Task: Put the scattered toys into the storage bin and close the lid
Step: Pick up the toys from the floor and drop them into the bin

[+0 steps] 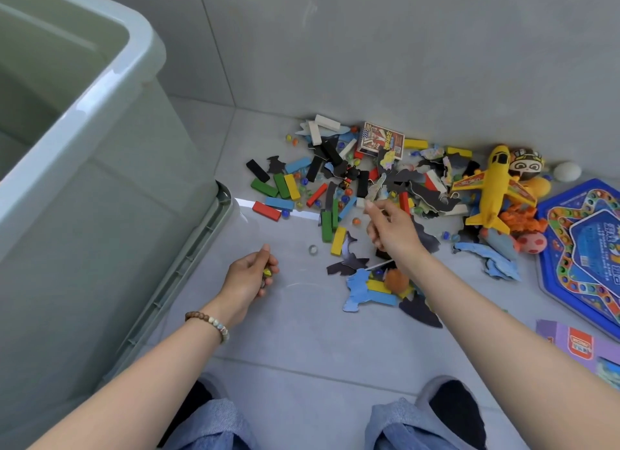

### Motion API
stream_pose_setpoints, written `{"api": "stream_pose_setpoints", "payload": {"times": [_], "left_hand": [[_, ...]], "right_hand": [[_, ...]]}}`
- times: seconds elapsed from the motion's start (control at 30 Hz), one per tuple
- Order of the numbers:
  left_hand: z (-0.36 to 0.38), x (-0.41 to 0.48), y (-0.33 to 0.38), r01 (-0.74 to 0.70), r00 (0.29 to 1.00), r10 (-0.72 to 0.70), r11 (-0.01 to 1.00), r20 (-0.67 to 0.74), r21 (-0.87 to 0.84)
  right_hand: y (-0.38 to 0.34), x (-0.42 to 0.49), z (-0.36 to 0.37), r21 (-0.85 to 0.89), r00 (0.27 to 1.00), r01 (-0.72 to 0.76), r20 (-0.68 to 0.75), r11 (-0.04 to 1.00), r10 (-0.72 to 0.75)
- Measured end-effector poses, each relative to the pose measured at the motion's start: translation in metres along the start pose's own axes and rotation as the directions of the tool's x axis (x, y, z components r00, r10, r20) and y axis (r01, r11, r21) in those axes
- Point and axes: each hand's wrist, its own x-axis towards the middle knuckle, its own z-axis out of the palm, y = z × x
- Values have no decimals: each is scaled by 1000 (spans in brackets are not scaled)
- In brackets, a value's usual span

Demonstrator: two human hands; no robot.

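Storage bin (110, 188) partly beyond left edge.

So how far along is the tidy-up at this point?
Early. Done: nothing evident. The visible part of the storage bin holds no toys, and its lid lies on the floor. In hand: the left hand grips what look like marbles; the right hand pinches at the pile, contents unclear. Left: blocks, puzzle pieces, the yellow plane, the board game, then closing the lid.

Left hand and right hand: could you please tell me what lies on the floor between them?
In the head view, a clear marble and, nearer the right hand, a yellow block.
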Motion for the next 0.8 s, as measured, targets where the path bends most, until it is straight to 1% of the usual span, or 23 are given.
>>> {"api": "stream_pose_setpoints", "payload": {"times": [0.07, 0.13, 0.3, 0.4, 0.43, 0.47, 0.5, 0.53, 0.57, 0.6, 0.63, 0.67, 0.7, 0.73, 0.8], "left_hand": [[3, 0, 1, -1, 1000, 1, 1000, 2, 15], [5, 1, 2, 1, 1000, -1, 1000, 6, 19], [7, 1, 2, 2, 1000, -2, 1000, 9, 27], [7, 1, 2, 3, 1000, -3, 999, 8, 32], [6, 1, 2, 5, 1000, -6, 1000, 4, 30], [5, 1, 2, 8, 1000, -8, 1000, -1, 27], [4, 1, 2, 9, 1000, -9, 1000, -6, 25], [3, 0, 2, 10, 1000, -10, 1000, -9, 24], [1, 0, 2, 9, 1000, -9, 1000, -11, 21], [0, -1, 2, 8, 1000, -8, 1000, -14, 13], [-2, -1, 1, 8, 1000, -8, 1000, -18, 4], [-4, -2, 1, 10, 1000, -10, 1000, -24, -4], [-7, -3, 0, 13, 999, -13, 1000, -31, -11], [-9, -3, 0, 15, 999, -16, 1000, -36, -15], [-13, -3, -1, 20, 999, -20, 1000, -43, -20]], "right_hand": [[10, 9, -3, -99, 999, 36, -9, 994, -37], [15, 16, -1, -233, 999, 48, 17, 971, -46], [21, 21, 11, -540, 997, 74, 44, 838, -60], [21, 22, 14, -630, 997, 71, 51, 774, -49], [20, 22, 14, -642, 998, 65, 54, 764, -39], [19, 22, 14, -625, 998, 55, 54, 779, -28], [17, 21, 15, -557, 999, 37, 53, 830, -9], [14, 17, 17, -420, 998, 11, 54, 907, 13], [9, 12, 17, -219, 996, -39, 73, 975, 56], [4, 6, 17, 11, 986, -109, 128, 994, 107], [-2, -1, 16, 220, 967, -185, 217, 958, 137], [-8, -8, 16, 368, 941, -247, 313, 897, 130], [-13, -14, 16, 443, 918, -277, 384, 852, 99], [-17, -17, 18, 472, 901, -287, 428, 833, 68], [-22, -17, 26, 451, 891, -280, 451, 848, 55]]}}
